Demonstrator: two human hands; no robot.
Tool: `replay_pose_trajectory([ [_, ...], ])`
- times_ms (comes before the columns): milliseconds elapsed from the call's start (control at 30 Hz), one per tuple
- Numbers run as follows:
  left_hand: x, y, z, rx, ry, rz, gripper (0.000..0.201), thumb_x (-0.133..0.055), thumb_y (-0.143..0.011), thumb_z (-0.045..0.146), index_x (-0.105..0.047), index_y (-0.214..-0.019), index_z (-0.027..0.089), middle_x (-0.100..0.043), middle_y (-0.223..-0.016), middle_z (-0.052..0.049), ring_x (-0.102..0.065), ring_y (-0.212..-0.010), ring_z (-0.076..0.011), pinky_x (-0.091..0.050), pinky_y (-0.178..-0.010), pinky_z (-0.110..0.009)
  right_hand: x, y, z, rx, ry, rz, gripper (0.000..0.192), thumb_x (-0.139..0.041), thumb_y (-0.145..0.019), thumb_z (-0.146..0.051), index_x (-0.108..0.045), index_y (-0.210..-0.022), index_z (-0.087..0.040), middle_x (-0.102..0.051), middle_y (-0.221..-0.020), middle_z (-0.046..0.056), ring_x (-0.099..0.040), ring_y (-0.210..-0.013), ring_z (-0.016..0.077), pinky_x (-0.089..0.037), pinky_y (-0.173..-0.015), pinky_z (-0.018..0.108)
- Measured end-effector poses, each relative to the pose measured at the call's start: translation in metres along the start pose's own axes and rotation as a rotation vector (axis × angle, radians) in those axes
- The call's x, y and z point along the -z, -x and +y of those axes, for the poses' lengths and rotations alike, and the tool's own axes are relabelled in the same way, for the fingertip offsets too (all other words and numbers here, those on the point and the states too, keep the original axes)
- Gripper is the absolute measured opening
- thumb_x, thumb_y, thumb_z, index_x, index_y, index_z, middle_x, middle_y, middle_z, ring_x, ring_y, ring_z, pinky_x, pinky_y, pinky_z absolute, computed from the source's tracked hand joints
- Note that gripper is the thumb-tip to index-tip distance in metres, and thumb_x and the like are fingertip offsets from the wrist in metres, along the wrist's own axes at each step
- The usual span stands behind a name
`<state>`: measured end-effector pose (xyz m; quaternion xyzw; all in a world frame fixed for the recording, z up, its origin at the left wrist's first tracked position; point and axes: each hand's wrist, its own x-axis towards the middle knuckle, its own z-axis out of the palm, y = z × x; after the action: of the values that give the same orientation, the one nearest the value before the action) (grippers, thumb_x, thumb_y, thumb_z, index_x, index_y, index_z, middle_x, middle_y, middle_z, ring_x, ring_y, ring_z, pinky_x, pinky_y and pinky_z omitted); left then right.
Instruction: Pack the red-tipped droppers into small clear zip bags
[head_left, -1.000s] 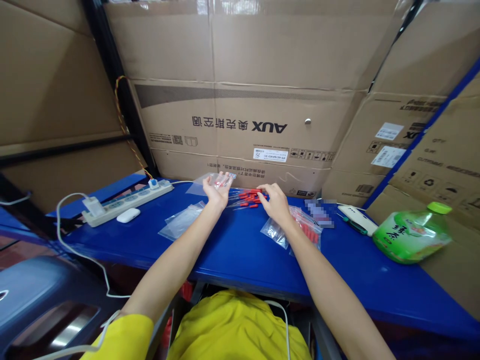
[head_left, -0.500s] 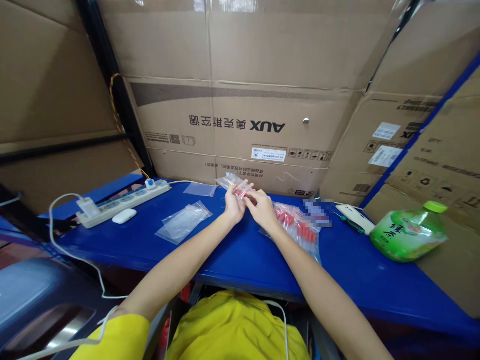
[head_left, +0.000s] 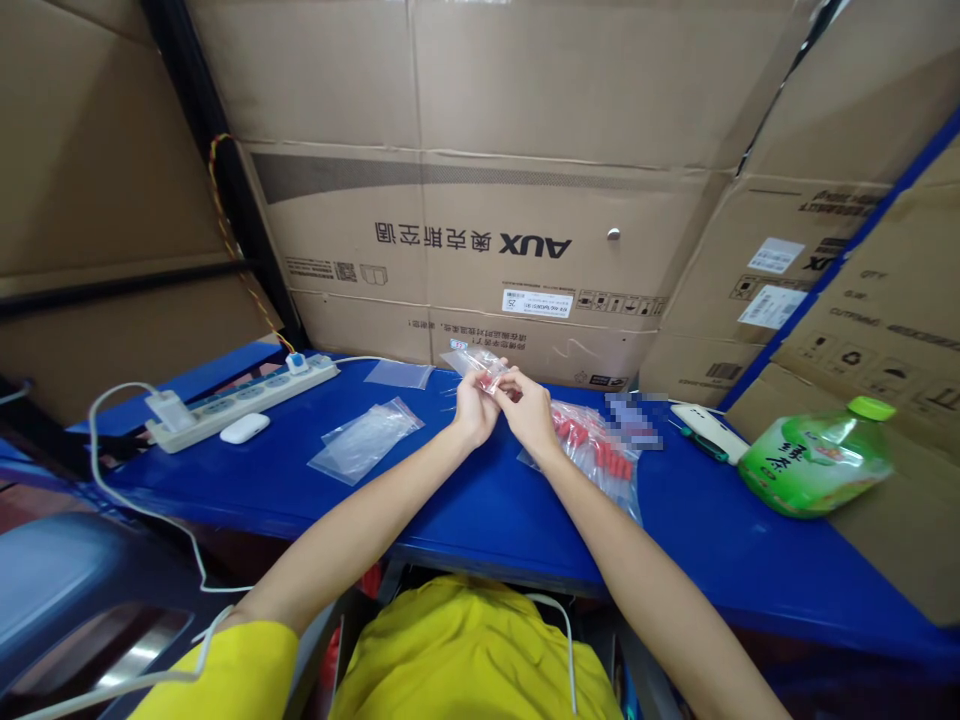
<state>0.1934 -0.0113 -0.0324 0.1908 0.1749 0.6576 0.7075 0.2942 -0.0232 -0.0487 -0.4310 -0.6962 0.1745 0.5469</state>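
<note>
Above the middle of the blue table (head_left: 450, 510), my left hand (head_left: 475, 410) is closed on a small clear plastic bag (head_left: 472, 362) with something red inside it. My right hand (head_left: 527, 405) meets it from the right, thumb and fingers pinching the bag's near edge. The fingers partly hide the red contents. Close to my right forearm lies a larger clear bag (head_left: 592, 450) holding several red-capped pieces. Flat clear bags (head_left: 367, 440) lie in a loose stack left of my hands, with another flat clear bag (head_left: 399, 374) farther back.
A white power strip (head_left: 247, 405) with plugs and a white earbud case (head_left: 245, 428) are at the left. On the right are a white and green tool (head_left: 709, 432) and a green-labelled bottle (head_left: 817, 460). Cardboard panels (head_left: 487, 100) wall the back.
The fingers of my left hand have curled in around the bag, where they were stretched out before. My right hand stays pinched against it. The view has shifted slightly.
</note>
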Motion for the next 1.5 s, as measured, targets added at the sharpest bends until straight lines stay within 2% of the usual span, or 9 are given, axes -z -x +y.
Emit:
replay_pose_trajectory([
  [100, 0.003, -0.006, 0.009, -0.058, 0.022, 0.038, 0.046, -0.054, -0.082, 0.014, -0.063, -0.126, 0.021, -0.077, -0.124, -0.011, -0.076, -0.112, -0.0296, -0.059, -0.101, -0.048, 0.008, -0.005, 0.003, 0.027, -0.013, -0.021, 0.010, -0.059, -0.091, -0.023, -0.065, -0.099, -0.023, -0.079, -0.101, 0.005, -0.076, -0.094, 0.0222, -0.057, -0.088, 0.033],
  [200, 0.008, -0.013, 0.020, -0.099, 0.029, 0.079, 0.037, -0.055, -0.081, 0.014, -0.062, -0.117, 0.022, -0.076, -0.123, -0.010, -0.075, -0.115, -0.0292, -0.059, -0.100, -0.046, 0.020, -0.008, 0.013, 0.045, 0.252, -0.057, 0.023, -0.057, -0.092, -0.015, -0.066, -0.111, -0.023, -0.078, -0.108, 0.006, -0.071, -0.102, 0.0242, -0.053, -0.094, 0.037],
  [400, 0.015, -0.021, 0.032, -0.119, 0.060, 0.108, 0.018, -0.056, -0.079, 0.013, -0.058, -0.096, 0.021, -0.076, -0.114, -0.011, -0.074, -0.117, -0.0304, -0.056, -0.106, -0.050, 0.030, -0.001, 0.030, 0.017, 0.861, -0.414, 0.037, -0.055, -0.098, -0.017, -0.069, -0.130, -0.025, -0.071, -0.131, 0.014, -0.055, -0.123, 0.0333, -0.044, -0.098, 0.046],
  [600, 0.016, -0.022, 0.038, -0.122, 0.102, 0.129, 0.030, -0.054, -0.076, 0.008, -0.054, -0.102, 0.023, -0.075, -0.119, -0.010, -0.073, -0.121, -0.0325, -0.055, -0.107, -0.056, 0.023, -0.001, 0.022, 0.015, 0.929, -0.534, 0.023, -0.055, -0.102, -0.021, -0.068, -0.122, -0.021, -0.072, -0.127, 0.013, -0.055, -0.122, 0.0311, -0.040, -0.097, 0.044],
  [800, 0.019, -0.028, 0.048, -0.157, 0.125, 0.146, 0.027, -0.054, -0.081, 0.011, -0.053, -0.105, 0.024, -0.074, -0.111, -0.010, -0.076, -0.112, -0.0306, -0.058, -0.102, -0.054, 0.028, -0.007, 0.025, 0.063, 0.702, -0.456, 0.011, -0.061, -0.100, -0.019, -0.068, -0.108, -0.023, -0.076, -0.110, 0.008, -0.061, -0.111, 0.0263, -0.041, -0.095, 0.039],
  [1033, 0.026, -0.038, 0.069, -0.202, 0.186, 0.158, 0.029, -0.053, -0.089, 0.021, -0.062, -0.116, 0.018, -0.074, -0.110, -0.014, -0.076, -0.108, -0.0290, -0.060, -0.099, -0.047, 0.039, -0.014, 0.014, 0.325, 0.370, -0.024, 0.010, -0.056, -0.096, -0.021, -0.067, -0.099, -0.022, -0.073, -0.098, 0.007, -0.063, -0.096, 0.0245, -0.047, -0.090, 0.037],
  [1133, 0.027, -0.039, 0.070, -0.209, 0.190, 0.161, 0.033, -0.053, -0.089, 0.023, -0.063, -0.120, 0.017, -0.074, -0.112, -0.015, -0.076, -0.108, -0.0288, -0.060, -0.099, -0.046, 0.037, -0.012, 0.006, 0.396, 0.288, 0.090, 0.011, -0.055, -0.097, -0.022, -0.066, -0.099, -0.022, -0.071, -0.094, 0.007, -0.063, -0.089, 0.0237, -0.049, -0.086, 0.037],
  [1333, 0.019, -0.028, 0.050, -0.172, 0.157, 0.119, 0.031, -0.053, -0.087, 0.018, -0.061, -0.116, 0.019, -0.075, -0.113, -0.014, -0.077, -0.107, -0.0296, -0.060, -0.098, -0.048, 0.027, -0.005, -0.001, 0.400, 0.318, 0.115, 0.012, -0.056, -0.102, -0.023, -0.068, -0.103, -0.022, -0.074, -0.101, 0.008, -0.065, -0.095, 0.0245, -0.051, -0.091, 0.037],
  [1500, 0.008, -0.012, 0.027, -0.104, 0.082, 0.022, 0.024, -0.052, -0.085, 0.014, -0.058, -0.107, 0.021, -0.076, -0.118, -0.012, -0.077, -0.106, -0.0306, -0.061, -0.096, -0.049, 0.020, -0.001, 0.003, 0.314, 0.417, 0.097, 0.013, -0.060, -0.103, -0.028, -0.071, -0.103, -0.022, -0.076, -0.100, 0.006, -0.066, -0.091, 0.0236, -0.050, -0.083, 0.034],
])
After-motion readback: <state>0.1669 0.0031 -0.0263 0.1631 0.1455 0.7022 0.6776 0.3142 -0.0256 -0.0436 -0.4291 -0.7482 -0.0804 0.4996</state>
